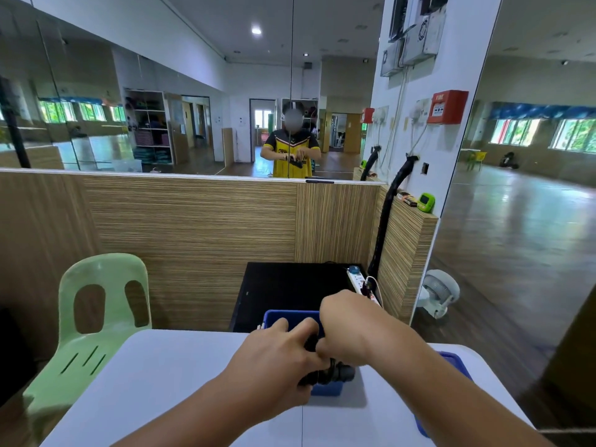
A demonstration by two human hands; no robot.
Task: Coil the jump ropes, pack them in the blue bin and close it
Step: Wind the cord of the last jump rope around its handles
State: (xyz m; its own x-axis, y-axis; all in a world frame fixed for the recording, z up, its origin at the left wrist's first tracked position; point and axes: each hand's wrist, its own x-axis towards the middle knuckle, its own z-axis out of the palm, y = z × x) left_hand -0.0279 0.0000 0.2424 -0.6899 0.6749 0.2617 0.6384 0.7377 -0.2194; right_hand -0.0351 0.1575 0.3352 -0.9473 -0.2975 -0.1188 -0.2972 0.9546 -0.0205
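Jump rope [338,372]: lower centre of frame, held between both hands, directly over the blue bin [285,317]. Whether it touches the bin cannot be told; the hands cover that part.

Rope is black and bunched into a tight bundle. The thick, dark cylindrical ends of the handles stick out to the right, below the right wrist. Most of the cord is hidden by fingers.

Left hand [277,359]: comes in from bottom centre, fingers curled round the left side of the bundle, thumb and forefinger reaching up toward the other hand. Clamped on the rope.

Right hand [345,321]: comes in from lower right, wrist bent downward, fingertips tucked in and pinching the top of the bundle. The two hands touch each other over the rope.

Blue bin: open, standing on the white table [177,382] at its far edge. Only the far wall and a near lower corner show.

Blue lid [454,361]: lies flat on the table, right of the bin, partly under the right forearm.

Around:
- pale green plastic chair [100,317], lower left, beside the table
- black cabinet [290,285] behind the bin
- white power strip [356,279] on the cabinet's right edge
- white fan [440,293] on the floor, right
- striped wood panel [193,221] across mid frame, with a mirror wall [193,108] above it
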